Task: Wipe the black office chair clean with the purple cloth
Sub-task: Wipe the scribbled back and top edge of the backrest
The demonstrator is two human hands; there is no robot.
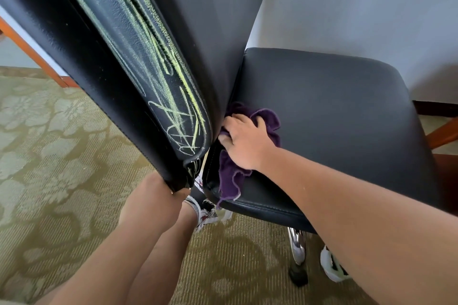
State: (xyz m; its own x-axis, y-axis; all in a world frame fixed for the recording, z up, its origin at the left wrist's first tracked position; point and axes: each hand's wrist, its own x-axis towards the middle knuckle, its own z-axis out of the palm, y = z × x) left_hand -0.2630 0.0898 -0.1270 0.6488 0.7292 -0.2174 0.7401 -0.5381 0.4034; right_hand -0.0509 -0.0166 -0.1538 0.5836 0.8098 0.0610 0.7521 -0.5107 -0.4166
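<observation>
Keep the right hand (244,142) flat on the purple cloth (230,178), fingers spread a little and pressed down, not pinching. Cloth bunched up at 9 o'clock on the seat (334,111), right in the crack between the seat and the back of the black chair (218,20). Push the cloth deep into that crack and drag it along slowly, since it is likely a good hiding place for crumbs and dust. Then sweep out toward 3 o'clock in long, even strokes, over the whole seat. Hold on tight with the left hand (153,193), down at 7 o'clock from the cloth and wrapped round the bottom corner of the back, to stop the chair from rolling or turning. Don't forget the yellow-green scribbles (158,77) at 10 o'clock from the cloth, on the outer side of the back — not wiped yet, and probably in need of harder rubbing with a clean bit of cloth. Hard to see: most fingers of the left hand, tucked behind the corner, with only the thumb showing. Under the right palm, no telling dirty from clean. Top of the back cut off at 12 o'clock. Wheels mostly hidden under the seat — just one shiny metal leg (297,245) peeking out at 5 o'clock. A shoe (207,213) at 6 o'clock, half hidden by the seat's edge. No way to tell a wet cloth from a dry one.
</observation>
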